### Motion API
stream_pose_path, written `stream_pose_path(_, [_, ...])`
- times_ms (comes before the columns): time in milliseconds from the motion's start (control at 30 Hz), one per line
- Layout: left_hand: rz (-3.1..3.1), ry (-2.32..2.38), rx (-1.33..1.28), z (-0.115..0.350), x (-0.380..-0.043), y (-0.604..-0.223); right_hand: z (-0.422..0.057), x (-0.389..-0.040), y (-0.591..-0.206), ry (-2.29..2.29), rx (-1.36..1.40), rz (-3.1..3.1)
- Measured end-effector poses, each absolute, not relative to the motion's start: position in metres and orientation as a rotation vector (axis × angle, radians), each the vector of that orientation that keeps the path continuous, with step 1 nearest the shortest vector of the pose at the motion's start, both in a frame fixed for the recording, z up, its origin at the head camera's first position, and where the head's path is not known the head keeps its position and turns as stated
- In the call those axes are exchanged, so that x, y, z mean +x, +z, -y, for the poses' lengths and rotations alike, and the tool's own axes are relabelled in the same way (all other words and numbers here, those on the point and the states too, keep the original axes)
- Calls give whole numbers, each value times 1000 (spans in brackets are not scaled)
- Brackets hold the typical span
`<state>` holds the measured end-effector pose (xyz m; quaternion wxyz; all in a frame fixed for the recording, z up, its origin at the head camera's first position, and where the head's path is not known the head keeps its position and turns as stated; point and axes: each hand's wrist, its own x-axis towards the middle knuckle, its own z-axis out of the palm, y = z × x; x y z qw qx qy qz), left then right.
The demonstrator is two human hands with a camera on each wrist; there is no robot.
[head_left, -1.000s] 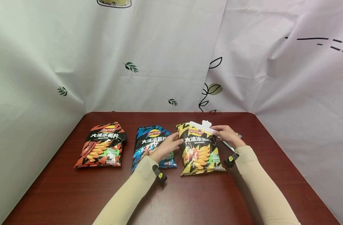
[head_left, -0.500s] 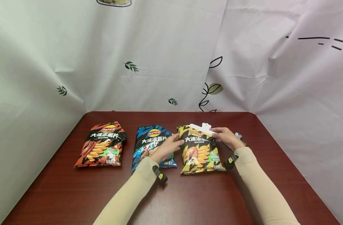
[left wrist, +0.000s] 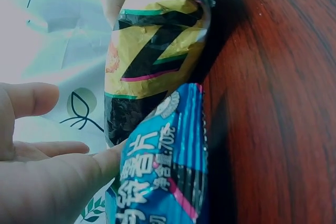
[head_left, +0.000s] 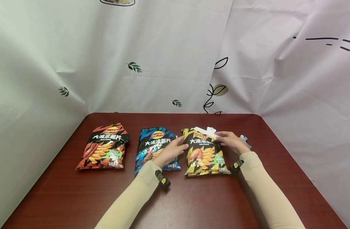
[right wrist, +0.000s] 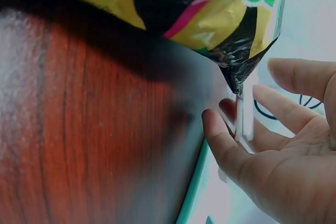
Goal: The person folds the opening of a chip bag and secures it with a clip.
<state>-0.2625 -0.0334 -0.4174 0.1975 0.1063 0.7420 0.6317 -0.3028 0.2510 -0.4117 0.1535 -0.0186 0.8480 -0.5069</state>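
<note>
A yellow-and-black potato chip bag (head_left: pixel 203 156) lies at the right of the row, with a white bag clip (head_left: pixel 207 131) across its top edge. My right hand (head_left: pixel 231 140) is at the clip's right end. In the right wrist view its fingers (right wrist: pixel 226 142) are loosely bent beside the clip (right wrist: pixel 244 116), the thumb standing apart. My left hand (head_left: pixel 172 151) reaches over the blue chip bag (head_left: pixel 152 143), fingertips at the yellow bag's left edge. In the left wrist view, its fingers are spread and relaxed beside the blue bag (left wrist: pixel 157 166).
A red chip bag (head_left: pixel 104 148) lies at the left of the dark red table (head_left: pixel 192 203). A second, greyish clip (head_left: pixel 245 140) lies behind my right hand. White printed cloth (head_left: pixel 163 63) hangs behind the table.
The yellow bag's top and its white clip have come down slightly toward me. My right hand has lowered a little with them, and the greyish clip shows more. My left hand has barely moved.
</note>
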Motion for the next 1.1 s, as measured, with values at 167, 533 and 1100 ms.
stream_pose_path(167, [-2118,1759,314,36,-261,-417,-253,-301,-412,-1418,-60,-2453])
stream_pose_path(533, [-2256,1760,300,42,-258,-413,-256,-295,-398,-1375,-50,-2470])
stream_pose_path(1100, [-2456,1771,342,66,-251,-400,-237,-286,-374,-1394,-4,-2617])
